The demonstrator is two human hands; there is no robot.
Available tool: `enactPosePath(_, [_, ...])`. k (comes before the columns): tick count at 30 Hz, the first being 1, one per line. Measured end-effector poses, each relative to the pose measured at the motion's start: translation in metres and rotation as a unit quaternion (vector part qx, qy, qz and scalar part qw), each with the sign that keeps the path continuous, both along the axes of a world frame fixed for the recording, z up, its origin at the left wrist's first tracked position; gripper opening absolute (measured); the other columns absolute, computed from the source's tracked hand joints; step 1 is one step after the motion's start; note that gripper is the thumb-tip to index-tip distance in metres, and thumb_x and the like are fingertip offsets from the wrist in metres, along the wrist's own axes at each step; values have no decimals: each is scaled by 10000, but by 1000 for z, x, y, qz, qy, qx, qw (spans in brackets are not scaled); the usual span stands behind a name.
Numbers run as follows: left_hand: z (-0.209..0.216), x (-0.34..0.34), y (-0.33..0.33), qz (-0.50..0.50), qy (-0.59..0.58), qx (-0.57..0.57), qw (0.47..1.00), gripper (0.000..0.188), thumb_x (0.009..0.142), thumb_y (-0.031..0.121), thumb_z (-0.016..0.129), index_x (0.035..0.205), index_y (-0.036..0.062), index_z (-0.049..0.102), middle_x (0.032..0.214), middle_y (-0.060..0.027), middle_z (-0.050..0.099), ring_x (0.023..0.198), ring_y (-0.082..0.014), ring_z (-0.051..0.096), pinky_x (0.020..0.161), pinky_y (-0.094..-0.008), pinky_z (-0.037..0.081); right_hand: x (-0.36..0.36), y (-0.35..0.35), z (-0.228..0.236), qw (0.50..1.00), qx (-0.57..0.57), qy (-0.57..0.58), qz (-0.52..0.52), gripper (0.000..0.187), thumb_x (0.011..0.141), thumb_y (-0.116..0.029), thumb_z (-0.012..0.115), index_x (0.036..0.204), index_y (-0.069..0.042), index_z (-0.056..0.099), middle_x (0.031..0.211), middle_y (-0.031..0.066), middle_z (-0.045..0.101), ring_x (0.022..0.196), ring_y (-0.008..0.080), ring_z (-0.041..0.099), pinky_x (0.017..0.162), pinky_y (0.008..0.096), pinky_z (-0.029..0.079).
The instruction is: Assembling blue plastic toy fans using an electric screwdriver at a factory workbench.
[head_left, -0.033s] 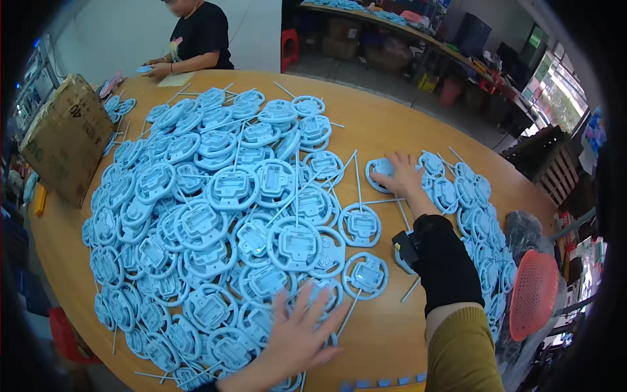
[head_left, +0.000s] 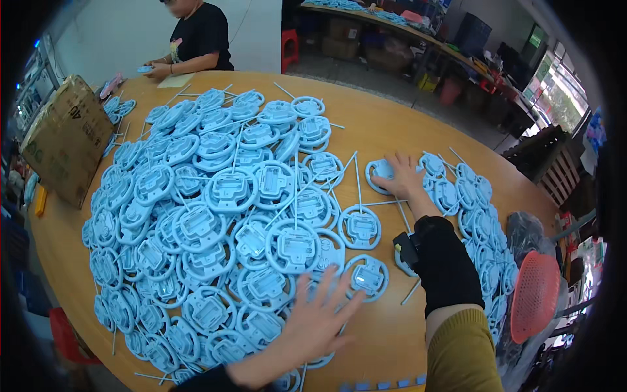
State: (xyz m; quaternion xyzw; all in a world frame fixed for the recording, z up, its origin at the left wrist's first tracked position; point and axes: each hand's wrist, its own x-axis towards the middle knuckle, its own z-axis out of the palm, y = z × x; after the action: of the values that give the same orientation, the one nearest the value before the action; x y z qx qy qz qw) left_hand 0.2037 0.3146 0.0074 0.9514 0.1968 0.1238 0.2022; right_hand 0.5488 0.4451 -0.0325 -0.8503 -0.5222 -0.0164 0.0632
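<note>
A broad heap of light-blue plastic wheel-shaped parts [head_left: 232, 188], with rectangular recesses in their centres and thin blue rods among them, covers the left and middle of the table. My left hand [head_left: 313, 326] is open, fingers spread over the heap's near right edge; no held part shows. My right hand [head_left: 406, 178] reaches past the heap, its fingers apart over a single wheel-shaped part [head_left: 381, 168]. Thumb and fingertips seem to touch that part, though the palm hides some of it. Two more loose parts, a middle one [head_left: 361, 227] and a nearer one [head_left: 367, 277], lie between my hands.
A second group of blue parts [head_left: 480, 225] lies along the right side of the wooden table [head_left: 392, 326]. Beyond that edge is a pink basket [head_left: 534, 297]. At left stands a cardboard box [head_left: 68, 140]. Across the table, a person [head_left: 196, 39] holds a small blue piece.
My left hand has shifted slightly up and to the right over the heap. My right hand stays over the same part.
</note>
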Motion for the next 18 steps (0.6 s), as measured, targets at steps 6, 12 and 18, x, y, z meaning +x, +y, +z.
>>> enactPosePath(6, [-42, 87, 58, -49, 83, 17, 995, 822, 561, 549, 762, 1235, 121, 566, 1437, -157, 319, 1337, -456, 219, 1018, -679, 183, 17, -33, -31, 989, 56, 32, 130, 691, 669, -525, 681, 1202, -95, 587, 1145, 184, 607, 1093, 367, 526, 944, 440, 410])
enactPosePath(12, [-43, 93, 70, -38, 163, 106, 980, 840, 564, 522, 769, 1235, 62, 560, 1442, -168, 310, 1346, -395, 245, 1046, -619, 211, -19, -150, -13, 999, -22, 19, 20, 791, 596, -496, 706, 1236, -73, 514, 1270, 216, 478, 1243, 414, 375, 995, 661, 212])
enactPosePath(18, [1, 60, 84, -109, 34, -26, 993, 930, 576, 494, 769, 1334, 56, 456, 1442, -192, 307, 1350, -402, 241, 1065, -568, 211, -88, -250, 50, 982, -98, -88, 134, 741, 716, -494, 717, 1278, -69, 485, 1141, 204, 558, 1090, 374, 517, 906, 566, 385])
